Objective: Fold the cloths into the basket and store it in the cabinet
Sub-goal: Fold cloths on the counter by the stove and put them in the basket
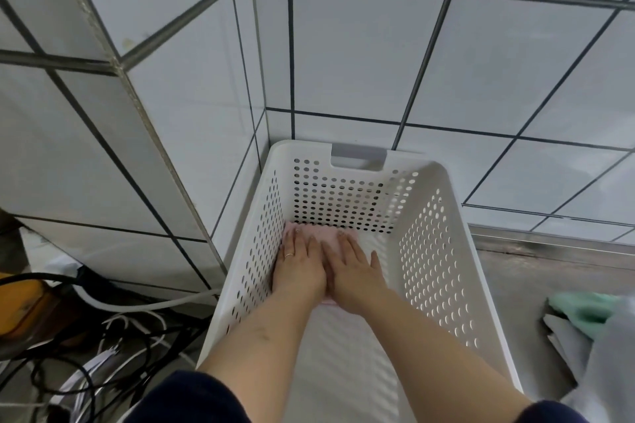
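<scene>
Pink cloth (323,233), under flat fingers (302,244) of left hand (298,269) and right hand (350,271). Pressed against basket (443,251) floor, likely to hold its fold.

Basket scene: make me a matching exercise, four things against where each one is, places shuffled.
Things:
1. pink cloth
2. green cloth
3. cables
4. ring

Places:
A. on the floor right of the basket
B. on a finger of the left hand
C. under both hands, on the basket bottom
D. on the floor left of the basket

Pairs: 1-C, 2-A, 3-D, 4-B
</scene>
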